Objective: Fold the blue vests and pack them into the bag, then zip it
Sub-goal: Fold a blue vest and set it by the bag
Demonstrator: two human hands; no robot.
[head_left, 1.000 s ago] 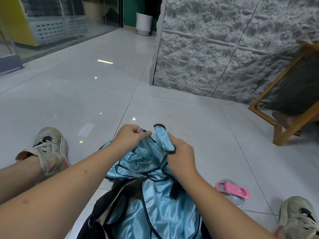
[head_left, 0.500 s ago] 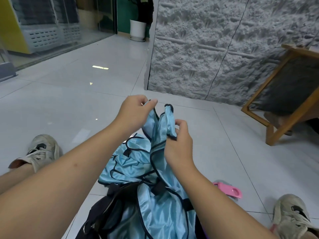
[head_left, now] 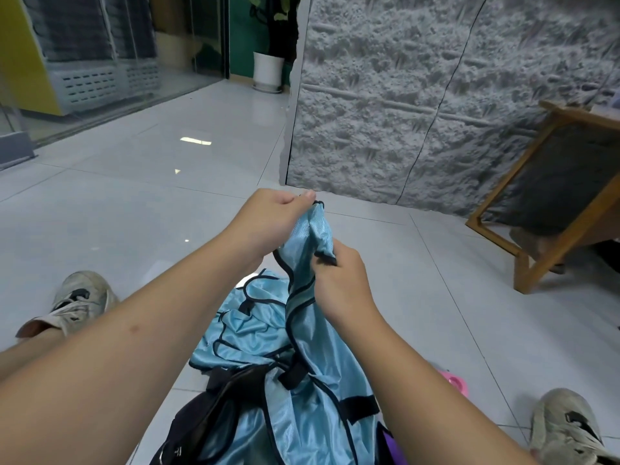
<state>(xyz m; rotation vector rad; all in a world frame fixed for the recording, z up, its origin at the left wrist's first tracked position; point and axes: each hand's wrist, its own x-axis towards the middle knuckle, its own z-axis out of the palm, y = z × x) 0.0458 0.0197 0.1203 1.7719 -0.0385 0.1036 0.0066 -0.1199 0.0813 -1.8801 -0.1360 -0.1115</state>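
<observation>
Left hand (head_left: 268,223) pinches vest (head_left: 302,297) strap top; right hand (head_left: 342,283) grips strap just below. Vest trails down over bag (head_left: 208,407) under forearms. Risk: slick fabric slipping, snagging other vests.

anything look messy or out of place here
The blue vests lie crumpled and unfolded, spilling over the black bag. A pink item lies loose on the floor beside them. No damage shows.

Glossy white tile floor (head_left: 141,209); rough grey wall (head_left: 385,105); wooden frame (head_left: 536,263) right.
</observation>
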